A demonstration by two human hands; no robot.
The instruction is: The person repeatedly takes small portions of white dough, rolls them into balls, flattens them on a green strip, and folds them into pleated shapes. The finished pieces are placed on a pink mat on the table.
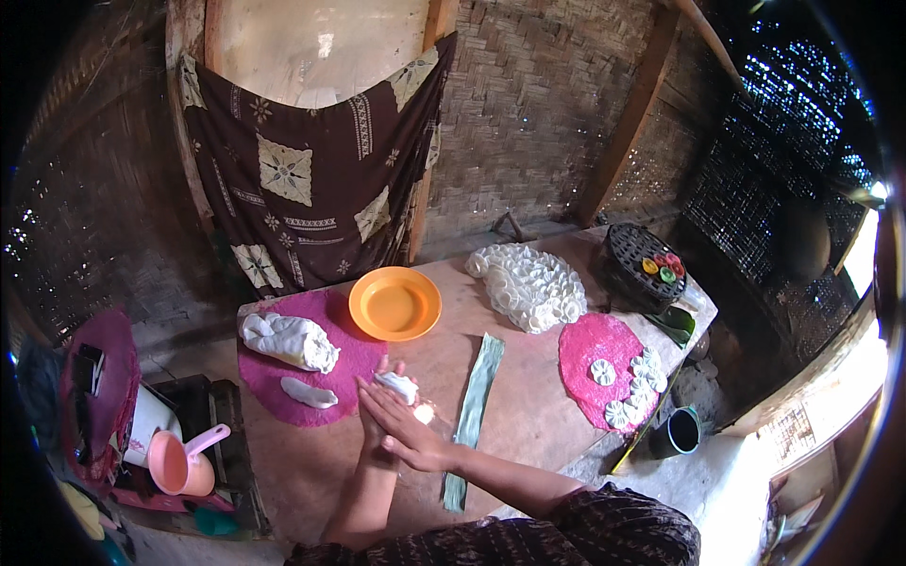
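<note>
A small lump of white dough (pixel 397 385) sits between my palms over the table. My left hand (pixel 374 424) is underneath, palm up, with the dough toward its fingers. Across it lies my right hand (pixel 415 436), flat and pressing the two palms together; it hides most of the left palm. To the left, a pink round mat (pixel 274 401) bears a large dough mass (pixel 288 341) and a smaller elongated dough piece (pixel 309 393). Just beyond my hands stands an orange bowl (pixel 394 304). Right of them lies a long green leaf strip (pixel 477 394).
Piled white ring-like pieces (pixel 530 286) lie at the back. On the right, another pink mat (pixel 583 368) carries several white flower-shaped pieces (pixel 642 377). A black perforated tray (pixel 630 247) holds coloured pieces. A dark bucket (pixel 678 434) and pink dipper (pixel 170 462) flank the table.
</note>
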